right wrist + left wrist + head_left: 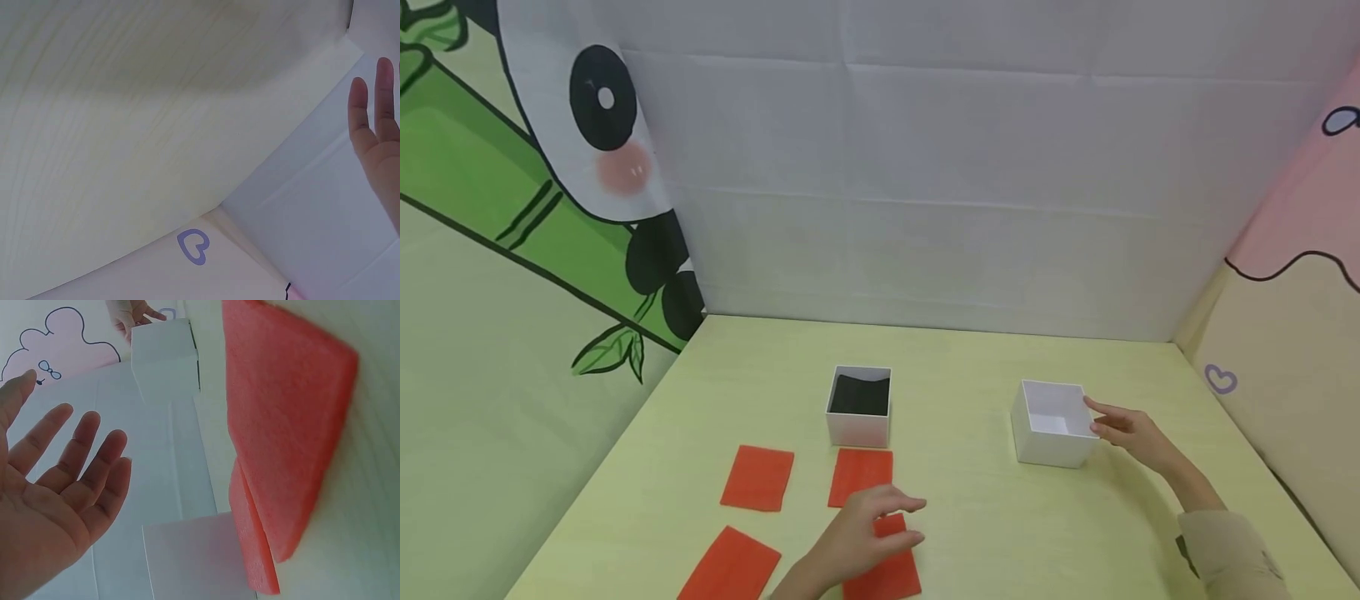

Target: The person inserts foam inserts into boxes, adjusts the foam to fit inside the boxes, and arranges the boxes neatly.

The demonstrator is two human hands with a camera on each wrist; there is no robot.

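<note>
we are seeing the left hand (859,535) hovering above a red square (897,571), fingers parted; the right hand (1138,437) (fingers extended) is touching a white box (1049,450).

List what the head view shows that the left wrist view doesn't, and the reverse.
Head only: black sheet, rear left square, front left square, bamboo print.
Left wrist only: the palm of the left hand.
Both: that hand, right hand, left box, right box, rear right square, front right square, table.
</note>
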